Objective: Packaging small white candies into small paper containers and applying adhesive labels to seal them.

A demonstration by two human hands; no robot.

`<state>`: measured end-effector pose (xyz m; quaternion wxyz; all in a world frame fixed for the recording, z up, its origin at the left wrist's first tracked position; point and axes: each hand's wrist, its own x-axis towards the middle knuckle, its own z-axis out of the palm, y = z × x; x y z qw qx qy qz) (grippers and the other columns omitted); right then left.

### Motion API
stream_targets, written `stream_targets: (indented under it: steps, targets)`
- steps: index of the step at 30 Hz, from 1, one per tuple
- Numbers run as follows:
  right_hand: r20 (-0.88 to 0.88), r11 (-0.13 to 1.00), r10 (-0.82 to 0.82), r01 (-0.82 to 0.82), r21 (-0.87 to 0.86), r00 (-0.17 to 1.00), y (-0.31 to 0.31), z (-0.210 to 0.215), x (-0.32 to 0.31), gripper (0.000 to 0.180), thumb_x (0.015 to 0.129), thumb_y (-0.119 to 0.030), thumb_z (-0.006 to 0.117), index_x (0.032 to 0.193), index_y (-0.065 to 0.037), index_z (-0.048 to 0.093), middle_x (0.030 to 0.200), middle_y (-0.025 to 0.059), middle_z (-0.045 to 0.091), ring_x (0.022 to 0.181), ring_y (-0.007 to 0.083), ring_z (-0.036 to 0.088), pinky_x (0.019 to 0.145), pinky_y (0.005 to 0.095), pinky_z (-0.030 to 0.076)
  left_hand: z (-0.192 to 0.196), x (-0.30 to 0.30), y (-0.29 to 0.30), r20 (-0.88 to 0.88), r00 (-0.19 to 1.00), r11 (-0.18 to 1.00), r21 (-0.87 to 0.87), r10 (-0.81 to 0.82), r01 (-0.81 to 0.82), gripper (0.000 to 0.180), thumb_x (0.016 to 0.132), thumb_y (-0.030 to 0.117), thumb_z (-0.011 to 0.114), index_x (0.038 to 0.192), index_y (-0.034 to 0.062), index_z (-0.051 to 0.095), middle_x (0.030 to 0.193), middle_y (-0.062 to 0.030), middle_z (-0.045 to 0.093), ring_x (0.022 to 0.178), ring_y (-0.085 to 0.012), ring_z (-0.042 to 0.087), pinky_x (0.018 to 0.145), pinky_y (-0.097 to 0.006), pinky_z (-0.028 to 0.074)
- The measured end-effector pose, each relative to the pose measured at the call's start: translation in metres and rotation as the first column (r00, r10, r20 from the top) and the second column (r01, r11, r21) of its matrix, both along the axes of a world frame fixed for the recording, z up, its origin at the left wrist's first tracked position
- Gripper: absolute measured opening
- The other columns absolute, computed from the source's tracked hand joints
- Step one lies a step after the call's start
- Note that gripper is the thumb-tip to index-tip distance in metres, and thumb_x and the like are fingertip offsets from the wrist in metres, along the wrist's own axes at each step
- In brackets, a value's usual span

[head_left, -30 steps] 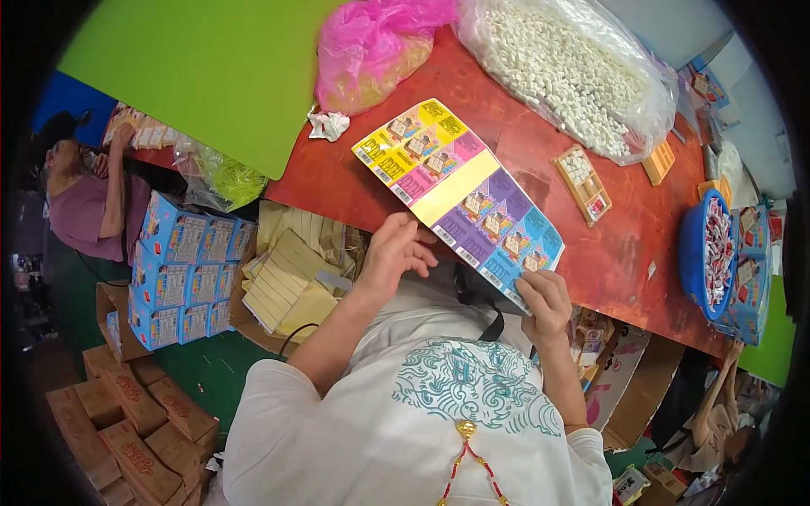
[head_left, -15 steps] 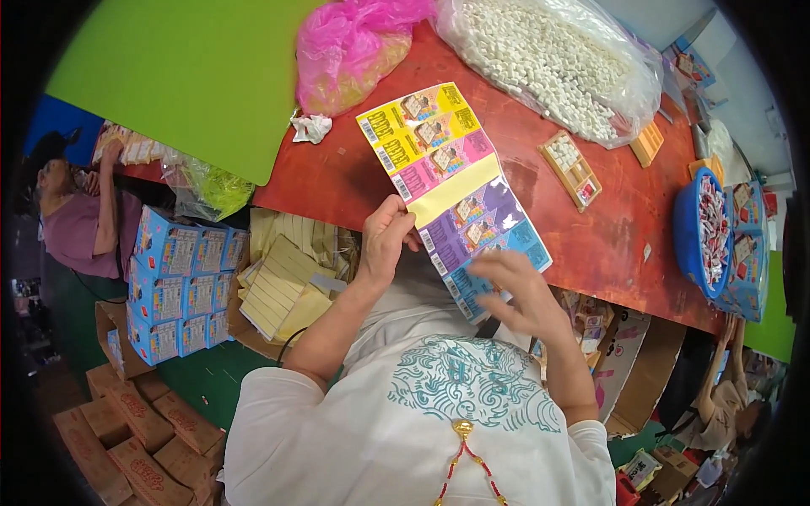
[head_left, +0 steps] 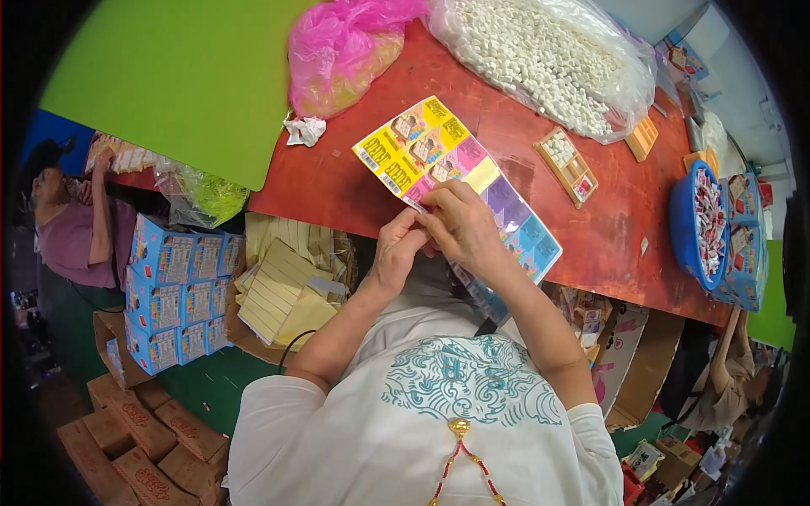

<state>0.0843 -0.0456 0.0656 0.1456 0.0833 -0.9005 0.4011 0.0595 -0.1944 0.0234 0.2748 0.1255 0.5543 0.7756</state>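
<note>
A sheet of printed stickers in yellow, pink, purple and blue bands, with a plain pale yellow strip between pink and purple, slants across in front of me. Its lower end bends down past the table edge. My left hand is closed on its left edge, near the pink band. Right against those fingers, my right hand lies over the sheet with thumb and fingers pinched together. Whatever is between its fingertips is hidden. On the table beyond lies a small wooden compartment tray with white pieces in part of it.
On the red table lie a clear bag of white cubes, a pink plastic bag and a blue basin of small packets. Blue boxes are stacked left, beside a carton of yellowish sheets. Two people sit at the sides.
My right hand, open over the sheet's blue end before, has come left to meet my left hand and its fingers have closed. The sheet's lower left end now bends down more.
</note>
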Motion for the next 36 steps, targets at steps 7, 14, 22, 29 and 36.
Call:
stream_targets:
  steps: [7, 14, 22, 29, 36]
  targets:
    - [-0.109, 0.984, 0.008, 0.012, 0.18, 0.994, 0.006, -0.021, 0.021, 0.017, 0.077, -0.007, 0.067, 0.091, -0.003, 0.061, 0.09, 0.0117, 0.058, 0.086, 0.0296, 0.055, 0.077, 0.0395, 0.044, 0.003, -0.006, -0.007, 0.422, 0.907, 0.987, 0.139, 0.011, -0.076, 0.027, 0.092, 0.015, 0.048, 0.113, -0.0002, 0.055, 0.098, -0.0114, 0.064, 0.074, -0.0192, 0.067, 0.066, -0.031, 0.055]
    - [-0.163, 0.974, 0.017, 0.021, 0.227, 0.986, 0.005, -0.034, 0.041, 0.023, 0.072, 0.0, 0.069, 0.094, -0.003, 0.062, 0.091, 0.01, 0.06, 0.086, 0.0296, 0.058, 0.078, 0.0401, 0.044, -0.006, -0.014, -0.032, 0.35, 0.935, 0.993, 0.084, 0.053, -0.087, 0.031, 0.093, 0.016, 0.049, 0.118, -0.0017, 0.052, 0.1, -0.0168, 0.067, 0.076, -0.0239, 0.069, 0.066, -0.033, 0.057]
    - [-0.146, 0.954, 0.068, -0.022, 0.299, 0.987, -0.023, -0.004, 0.023, 0.042, 0.071, -0.004, 0.068, 0.111, -0.004, 0.058, 0.11, 0.0145, 0.056, 0.102, 0.0334, 0.054, 0.086, 0.0421, 0.044, -0.009, -0.004, -0.037, 0.338, 0.937, 0.982, 0.127, 0.091, -0.141, 0.027, 0.094, 0.014, 0.05, 0.116, -0.0021, 0.054, 0.103, -0.0154, 0.066, 0.079, -0.0214, 0.069, 0.067, -0.033, 0.057]
    - [-0.162, 0.934, 0.109, -0.045, 0.354, 0.981, -0.024, -0.038, 0.026, 0.049, 0.065, 0.001, 0.065, 0.113, 0.001, 0.057, 0.111, 0.014, 0.056, 0.102, 0.0321, 0.055, 0.089, 0.043, 0.044, -0.007, -0.015, -0.056, 0.295, 0.951, 0.996, -0.009, 0.09, -0.092, 0.028, 0.099, 0.02, 0.044, 0.11, -0.0029, 0.055, 0.092, -0.0159, 0.067, 0.074, -0.0223, 0.069, 0.064, -0.031, 0.056]
    - [-0.14, 0.936, 0.109, -0.054, 0.348, 0.984, -0.024, -0.044, 0.029, 0.042, 0.067, 0.002, 0.064, 0.109, 0.0, 0.06, 0.106, 0.0126, 0.058, 0.095, 0.0307, 0.056, 0.084, 0.0416, 0.044, -0.013, -0.021, -0.061, 0.331, 0.941, 0.996, -0.068, 0.076, -0.057, 0.023, 0.095, 0.021, 0.048, 0.095, -0.0003, 0.057, 0.081, -0.0143, 0.066, 0.062, -0.0196, 0.066, 0.053, -0.028, 0.052]
